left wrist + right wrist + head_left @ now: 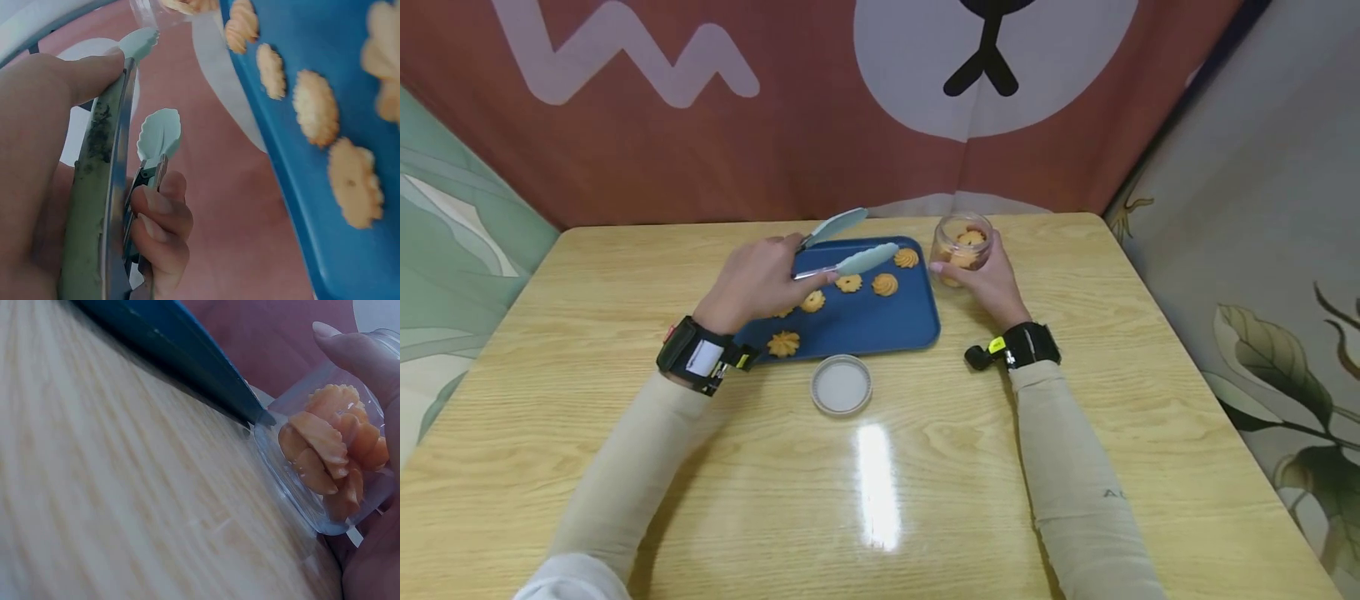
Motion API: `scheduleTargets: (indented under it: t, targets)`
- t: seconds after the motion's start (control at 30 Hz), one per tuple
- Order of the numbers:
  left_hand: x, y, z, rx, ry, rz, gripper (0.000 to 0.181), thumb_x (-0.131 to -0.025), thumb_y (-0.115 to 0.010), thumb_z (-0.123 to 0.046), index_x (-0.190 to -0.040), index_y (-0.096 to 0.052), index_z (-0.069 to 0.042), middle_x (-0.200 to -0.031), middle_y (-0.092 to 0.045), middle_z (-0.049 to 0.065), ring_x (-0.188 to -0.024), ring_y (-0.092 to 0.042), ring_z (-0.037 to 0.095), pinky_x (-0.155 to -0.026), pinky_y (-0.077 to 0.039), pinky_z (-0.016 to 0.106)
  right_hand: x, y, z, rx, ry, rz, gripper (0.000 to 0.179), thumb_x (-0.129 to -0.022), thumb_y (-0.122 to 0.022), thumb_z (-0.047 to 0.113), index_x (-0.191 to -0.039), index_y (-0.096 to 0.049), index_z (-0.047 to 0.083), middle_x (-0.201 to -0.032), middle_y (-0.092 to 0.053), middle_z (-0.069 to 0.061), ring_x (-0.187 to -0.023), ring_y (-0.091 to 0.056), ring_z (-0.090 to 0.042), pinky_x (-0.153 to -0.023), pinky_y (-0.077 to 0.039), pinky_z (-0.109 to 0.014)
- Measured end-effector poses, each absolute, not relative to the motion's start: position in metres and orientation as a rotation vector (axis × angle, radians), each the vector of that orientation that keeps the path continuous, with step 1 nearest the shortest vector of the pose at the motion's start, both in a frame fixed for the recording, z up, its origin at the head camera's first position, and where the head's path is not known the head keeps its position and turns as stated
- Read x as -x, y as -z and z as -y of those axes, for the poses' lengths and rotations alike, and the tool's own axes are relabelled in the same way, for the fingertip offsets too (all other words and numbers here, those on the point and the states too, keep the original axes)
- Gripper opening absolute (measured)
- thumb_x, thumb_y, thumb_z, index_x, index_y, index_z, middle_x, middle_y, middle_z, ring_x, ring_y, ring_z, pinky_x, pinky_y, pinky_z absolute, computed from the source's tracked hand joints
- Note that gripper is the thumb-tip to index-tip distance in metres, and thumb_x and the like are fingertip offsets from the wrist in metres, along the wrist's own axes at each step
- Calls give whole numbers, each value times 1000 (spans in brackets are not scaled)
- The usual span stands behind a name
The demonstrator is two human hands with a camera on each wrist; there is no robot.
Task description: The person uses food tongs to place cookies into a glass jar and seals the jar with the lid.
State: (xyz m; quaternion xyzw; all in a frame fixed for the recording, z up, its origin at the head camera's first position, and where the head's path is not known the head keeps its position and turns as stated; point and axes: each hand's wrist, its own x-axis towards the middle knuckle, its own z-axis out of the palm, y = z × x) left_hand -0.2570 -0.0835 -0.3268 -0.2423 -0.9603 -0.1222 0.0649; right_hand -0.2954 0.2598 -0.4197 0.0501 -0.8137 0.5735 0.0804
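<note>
My left hand (pixel 763 279) grips a pair of tongs (pixel 115 169) with pale green scalloped tips, thumb on one arm and fingers curled round the other. The tips stand apart with nothing between them, over the far part of a blue tray (pixel 895 325). Several cookies lie on the tray, among them a swirled cookie (pixel 884 285) and a larger flower-shaped cookie (pixel 783 343) by the near edge. At the tray's right end my right hand (pixel 996 283) holds a clear jar (pixel 942 243), its thumb and fingers round the side. Inside the open jar several cookies (pixel 315 450) are piled up.
A round whitish lid (pixel 842 385) lies on the wooden table (pixel 925 467) just in front of the tray. Behind the table hangs a reddish-brown cloth (pixel 805 158) with a printed figure. A patterned wall covering (pixel 1240 250) borders the right side.
</note>
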Motion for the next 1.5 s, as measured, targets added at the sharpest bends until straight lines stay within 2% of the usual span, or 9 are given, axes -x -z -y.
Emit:
scheduleTargets:
  t: [0.2,0.4,0.6,0.77,0.9,1.07,1.13,1.3,1.5]
  targets:
    - [254,340,96,714,352,2922,82,-82,-48,-71,-128,-53,-3,-52,-45,4,-52,-50,18,-44,-38,35,281,403,-254,-155,-1747,2440,88,-70,-83,32,-139,-31,15,-127,-43,-14,-116,-42,-20,-96,-35,-46]
    - [253,350,105,721,348,2963,62,-81,-53,-68,-99,-62,-9,-55,-36,1,-47,-44,18,-41,-29,33,285,406,-255,-172,-1741,2431,89,-70,-82,35,-139,-30,15,-127,-44,-14,-115,-43,-19,-96,-35,-46]
    - [253,358,109,726,358,3002,56,-81,-56,-66,-90,-61,-12,-55,-45,2,-47,-48,17,-40,-34,32,295,421,-259,-157,-1695,2441,91,-66,-82,44,-138,-31,21,-124,-44,-10,-111,-44,-16,-92,-37,-44]
    - [255,363,112,736,356,3010,58,-80,-58,-64,-98,-64,-10,-60,-54,0,-51,-51,15,-41,-39,32,286,408,-254,-147,-1715,2454,89,-70,-82,37,-139,-31,17,-124,-43,-14,-110,-43,-20,-92,-37,-46]
    - [256,364,113,754,356,3014,62,-80,-59,-64,-105,-64,-7,-62,-54,2,-55,-52,17,-43,-40,33,278,399,-251,-147,-1728,2461,88,-71,-82,35,-139,-30,16,-123,-43,-14,-111,-44,-21,-93,-37,-47]
    - [257,364,113,771,367,3007,71,-78,-63,-62,-121,-60,-6,-74,-64,5,-66,-55,17,-50,-46,34,287,411,-257,-157,-1737,2449,88,-68,-82,40,-138,-31,23,-123,-44,-11,-110,-46,-19,-92,-39,-44]
    - [256,364,112,779,371,3000,71,-79,-64,-60,-124,-60,-6,-71,-66,5,-63,-55,17,-48,-45,34,292,418,-260,-162,-1735,2438,89,-67,-83,42,-138,-31,24,-123,-45,-10,-110,-46,-17,-92,-39,-44]
    - [255,365,110,799,350,2965,61,-82,-64,-55,-122,-63,-8,-50,-52,2,-46,-48,16,-38,-34,32,297,425,-262,-176,-1738,2416,91,-66,-84,42,-138,-32,24,-124,-45,-10,-111,-46,-16,-93,-38,-45]
    - [255,367,109,803,347,2936,56,-83,-64,-53,-118,-65,-9,-49,-41,0,-43,-44,16,-38,-29,30,297,425,-262,-182,-1746,2416,91,-65,-84,42,-138,-31,23,-126,-45,-9,-113,-45,-15,-94,-38,-44]
